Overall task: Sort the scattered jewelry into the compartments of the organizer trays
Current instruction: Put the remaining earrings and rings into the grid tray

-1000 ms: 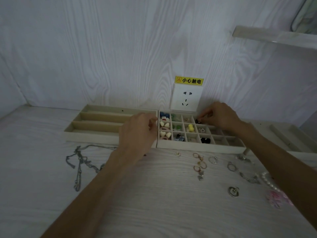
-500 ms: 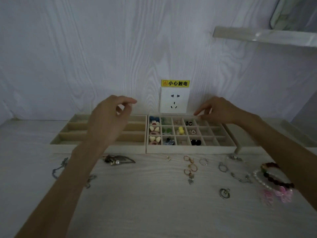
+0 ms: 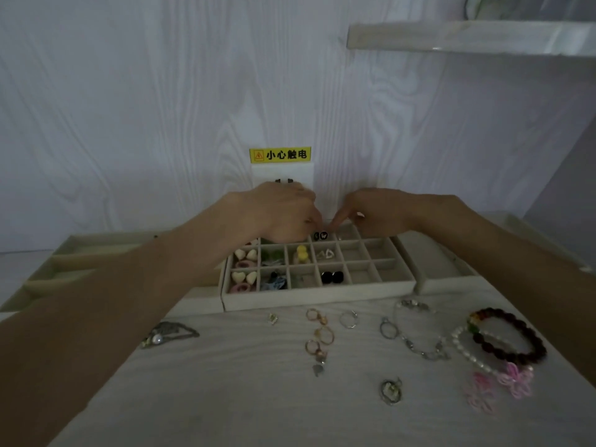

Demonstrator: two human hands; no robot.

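Note:
A beige grid tray (image 3: 322,301) stands against the wall, several of its cells holding earrings. My left hand (image 3: 283,214) hovers over its back row, fingertips curled and pinching a small gold-coloured piece. My right hand (image 3: 371,214) reaches in from the right, and its straight fingers touch the back row beside a pair of black studs (image 3: 321,235). Loose on the table in front lie gold rings (image 3: 322,333), a silver ring (image 3: 349,319), a chain bracelet (image 3: 416,343), a dark bead bracelet (image 3: 516,337), a pearl bracelet (image 3: 464,350) and a pendant (image 3: 391,391).
A tray with long slots (image 3: 80,250) sits left of the grid tray and another tray (image 3: 445,279) right of it. A necklace with a pearl (image 3: 171,332) lies by my left forearm. A wall socket (image 3: 282,175) is behind the hands. A shelf (image 3: 467,37) juts out upper right.
My left hand has swung from above the long-slot tray to the right, over the grid tray's back row. My right hand has shifted slightly left, so the two hands nearly meet.

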